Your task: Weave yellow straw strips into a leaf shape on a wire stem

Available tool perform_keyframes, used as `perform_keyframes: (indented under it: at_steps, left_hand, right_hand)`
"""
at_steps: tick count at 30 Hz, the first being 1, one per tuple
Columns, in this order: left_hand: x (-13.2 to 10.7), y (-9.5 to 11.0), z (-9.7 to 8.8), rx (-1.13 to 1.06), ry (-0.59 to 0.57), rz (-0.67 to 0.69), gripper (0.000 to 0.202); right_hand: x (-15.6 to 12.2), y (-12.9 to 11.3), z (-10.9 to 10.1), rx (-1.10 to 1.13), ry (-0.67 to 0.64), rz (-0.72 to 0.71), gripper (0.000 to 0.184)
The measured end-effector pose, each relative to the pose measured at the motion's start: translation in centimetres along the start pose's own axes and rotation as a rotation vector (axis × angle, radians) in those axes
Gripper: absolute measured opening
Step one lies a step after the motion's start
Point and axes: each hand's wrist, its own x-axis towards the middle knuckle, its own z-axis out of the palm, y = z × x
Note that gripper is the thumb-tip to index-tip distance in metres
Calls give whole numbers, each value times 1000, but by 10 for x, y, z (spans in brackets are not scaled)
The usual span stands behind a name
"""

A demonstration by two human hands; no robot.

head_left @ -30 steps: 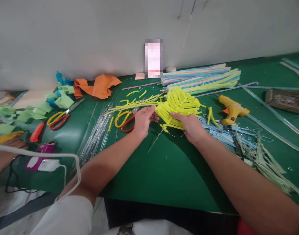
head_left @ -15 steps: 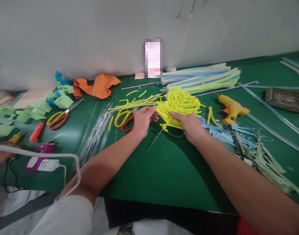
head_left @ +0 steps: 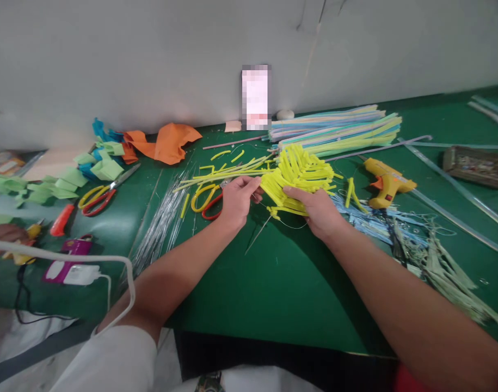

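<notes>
Between my hands, above the green table (head_left: 249,294), is a yellow leaf shape (head_left: 301,171) made of fuzzy pipe-cleaner strips set in slanted rows. My left hand (head_left: 240,198) pinches its left tip between thumb and fingers. My right hand (head_left: 318,207) grips its lower right side, the thumb on top and the other fingers hidden beneath. A thin wire (head_left: 257,237) sticks out below the leaf, and another fine strand curves under it. Red-and-yellow-handled scissors (head_left: 206,201) lie just left of my left hand, partly covered by it.
Bundled pastel pipe cleaners (head_left: 338,130) lie behind the leaf. A yellow glue gun (head_left: 385,182) is at right, near blue and green strands. Clear wires (head_left: 163,218), a second pair of scissors (head_left: 105,193) and a purple power strip (head_left: 69,261) are at left, where another person's hand (head_left: 6,237) holds a yellow tool.
My hands and the yellow leaf have hardly moved. At the far left, the other person's hand and yellow tool have shifted slightly.
</notes>
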Motion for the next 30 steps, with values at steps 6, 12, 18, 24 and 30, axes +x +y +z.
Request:
perform_keyframes:
  at_steps: [6,12,18,24,30]
  left_hand:
    - [-1,0,0,-60,-57,-5,24]
    - [-1,-8,0,20,-47,27,23]
    - [23,47,-28,576,-61,171,12]
    - [26,100,-60,1770,-247,-57,20]
    - [23,86,-60,1961,-373,-240,19]
  right_hand:
    - [0,-1,-1,6,-15,-14,42]
    - [0,-3,-1,19,43,33,32]
    - [2,-2,-2,45,39,50,29]
    - [1,-1,-2,38,20,56,31]
    - [3,0,-3,56,11,42,31]
